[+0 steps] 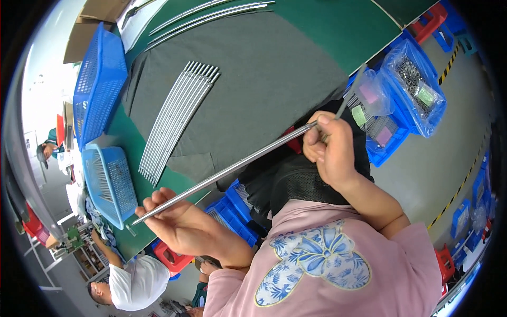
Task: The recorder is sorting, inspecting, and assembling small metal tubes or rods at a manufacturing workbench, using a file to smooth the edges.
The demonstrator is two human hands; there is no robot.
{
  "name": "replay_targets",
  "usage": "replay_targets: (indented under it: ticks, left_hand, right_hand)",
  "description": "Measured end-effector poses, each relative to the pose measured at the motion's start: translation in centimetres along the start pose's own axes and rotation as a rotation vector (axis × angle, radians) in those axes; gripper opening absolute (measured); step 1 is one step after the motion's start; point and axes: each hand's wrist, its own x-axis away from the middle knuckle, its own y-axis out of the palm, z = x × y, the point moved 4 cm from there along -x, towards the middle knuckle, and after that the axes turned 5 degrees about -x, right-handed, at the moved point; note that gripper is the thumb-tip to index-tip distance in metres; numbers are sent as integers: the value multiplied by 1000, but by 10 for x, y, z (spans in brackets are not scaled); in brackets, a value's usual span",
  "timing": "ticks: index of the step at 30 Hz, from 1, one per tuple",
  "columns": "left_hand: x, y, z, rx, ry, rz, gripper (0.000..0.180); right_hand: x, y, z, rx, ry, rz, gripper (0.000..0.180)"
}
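Observation:
A long, thin silvery metal rod [227, 170] slants across in front of me, its right end higher than its left. My right hand [334, 150] pinches the rod's right end between thumb and fingers. From the same hand a thin grey-green strip [353, 90] sticks up; its kind is hard to tell. My left hand [182, 224] supports the other end, which lies across the palm and half-curled fingers. On the grey cloth [264, 68] beyond, several similar metal rods [179, 121] lie side by side in a slanting row.
Two blue plastic baskets [99, 84] stand at the left table edge; the lower one holds rods. More rods [211, 18] lie on the green table [354, 26] at the back. Blue bins [409, 84] with metal parts stand right. A person [140, 282] in white sits lower left.

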Motion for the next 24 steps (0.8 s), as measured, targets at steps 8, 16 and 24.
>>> replay_targets:
  ticks: [8,16,24]
  left_hand:
    - [7,-24,-5,-1160,153,79,26]
    - [40,116,-90,-1006,345,-1100,22]
    - [39,114,-98,-946,298,-1020,17]
  right_hand:
    - [-11,-10,-20,340,-112,44,33]
    - [-8,-5,-26,441,-109,34,33]
    - [17,-25,-26,573,-94,53,24]
